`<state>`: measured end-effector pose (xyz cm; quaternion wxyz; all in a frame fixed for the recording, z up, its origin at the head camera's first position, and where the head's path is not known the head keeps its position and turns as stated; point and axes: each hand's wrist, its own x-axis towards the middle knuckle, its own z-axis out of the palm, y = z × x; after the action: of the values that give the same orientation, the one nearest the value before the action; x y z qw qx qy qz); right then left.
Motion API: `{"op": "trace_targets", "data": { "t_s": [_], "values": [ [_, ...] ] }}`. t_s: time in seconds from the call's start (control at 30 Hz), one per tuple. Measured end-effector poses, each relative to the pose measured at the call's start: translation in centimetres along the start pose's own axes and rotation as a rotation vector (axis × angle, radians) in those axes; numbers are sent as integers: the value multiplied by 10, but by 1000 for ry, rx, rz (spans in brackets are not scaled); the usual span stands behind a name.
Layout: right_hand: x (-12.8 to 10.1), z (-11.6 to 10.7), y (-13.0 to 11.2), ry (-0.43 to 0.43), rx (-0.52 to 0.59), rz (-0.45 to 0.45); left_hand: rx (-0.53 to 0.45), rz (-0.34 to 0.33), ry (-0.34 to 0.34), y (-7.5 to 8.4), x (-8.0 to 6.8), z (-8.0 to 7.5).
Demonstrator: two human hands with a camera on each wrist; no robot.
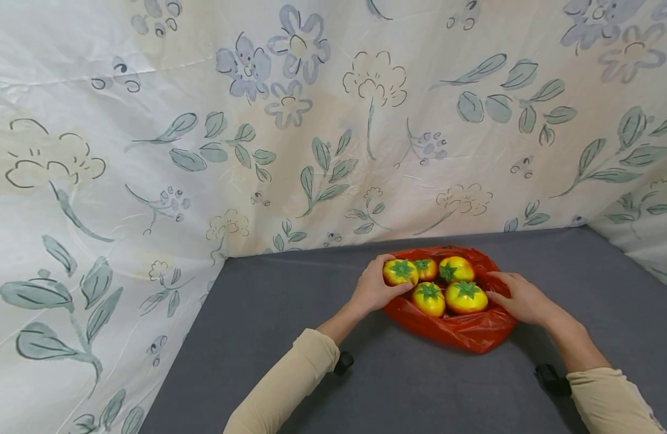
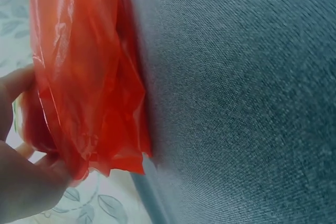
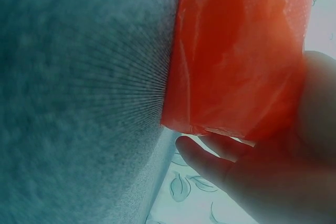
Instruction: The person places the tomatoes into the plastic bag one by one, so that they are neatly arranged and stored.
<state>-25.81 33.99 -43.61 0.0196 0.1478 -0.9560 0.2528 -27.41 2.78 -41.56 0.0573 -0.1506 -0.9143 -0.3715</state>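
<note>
A red plastic bag point(image 1: 464, 328) lies spread on the grey table point(image 1: 312, 313) with several yellow-orange tomatoes with green tops on it. My left hand point(image 1: 385, 278) grips the leftmost tomato point(image 1: 401, 272), thumb under it and fingers over its far side. My right hand point(image 1: 494, 286) rests with straight fingers on the bag's right edge, beside the front right tomato point(image 1: 466, 296). The left wrist view is filled by the bag point(image 2: 89, 77), with the left hand point(image 2: 26, 182) against it. In the right wrist view the bag point(image 3: 236, 56) lies against the right hand point(image 3: 273, 177).
A white cloth printed with flowers and leaves point(image 1: 312, 120) hangs as a wall behind and on both sides of the table. Bare grey tabletop point(image 1: 420, 392) stretches in front of the bag and to its left and right.
</note>
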Motion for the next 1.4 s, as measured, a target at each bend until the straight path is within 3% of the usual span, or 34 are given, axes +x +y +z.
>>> {"op": "trace_targets", "data": {
  "t_s": [0.3, 0.6, 0.87, 1.2, 1.4],
  "values": [
    [0, -1, -1, -1, -5, 5, 90, 6, -15, -1, -4, 0],
    [1, 0, 1, 0, -3, 1, 37, 1, -35, -6, -4, 3],
    [1, 1, 1, -1, -6, 15, 88, -35, -55, -9, -2, 1],
    [1, 1, 0, 2, -5, 17, 339, -28, -73, -8, -2, 2],
    [2, 2, 1, 8, -8, 10, 440, -12, -86, -4, -5, 3]
  ]
}}
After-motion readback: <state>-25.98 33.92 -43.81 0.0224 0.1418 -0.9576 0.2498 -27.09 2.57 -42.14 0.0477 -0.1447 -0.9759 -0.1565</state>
